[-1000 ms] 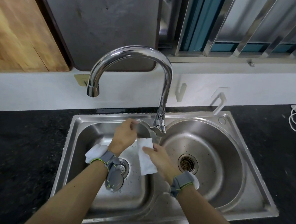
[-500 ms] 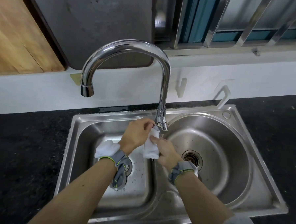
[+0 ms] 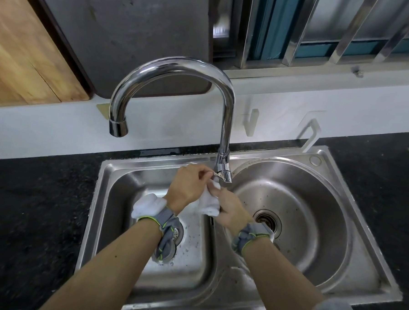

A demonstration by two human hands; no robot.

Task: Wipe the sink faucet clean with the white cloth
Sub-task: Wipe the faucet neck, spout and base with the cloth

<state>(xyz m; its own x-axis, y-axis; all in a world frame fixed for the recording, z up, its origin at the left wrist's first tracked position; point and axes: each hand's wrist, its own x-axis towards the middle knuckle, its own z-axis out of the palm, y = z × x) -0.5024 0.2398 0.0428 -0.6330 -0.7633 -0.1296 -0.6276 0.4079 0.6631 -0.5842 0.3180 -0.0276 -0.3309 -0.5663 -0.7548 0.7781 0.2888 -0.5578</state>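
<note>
A: What are the hands doing at the tap?

B: The left hand (image 3: pixel 190 186) has its fingers pinched together on the faucet's lever, just beside the chrome base. The right hand (image 3: pixel 230 209) is closed on the white cloth (image 3: pixel 209 203), one fingertip pressing the cloth's upper end against the underside of that lever. The rest of the cloth hangs bunched between the two hands, above the divider of the sink (image 3: pixel 352 200).

A: And the faucet itself?

B: The faucet (image 3: pixel 225 122) rises upright from the back rim between the basins, arches over and ends in a spout hanging above the left side. Both wrists wear grey bands edged in green; a white pad sits on the left wristband (image 3: pixel 158 220).

A: What is in the basins?

B: The left basin (image 3: pixel 125 198), squarish, holds scattered water droplets and a strainer drain (image 3: pixel 178 234) partly hidden by the left wrist. The right basin (image 3: pixel 313 231), round, holds dark specks across its floor and an open drain (image 3: pixel 267 222) next to the right wrist. I cannot tell whether either holds standing water.

A: Around the sink?

B: A dark speckled countertop (image 3: pixel 29 216) on both sides, a pale ledge behind, a wooden board (image 3: pixel 21 57) leaning at upper left, and a barred window (image 3: pixel 335 31) at upper right.
</note>
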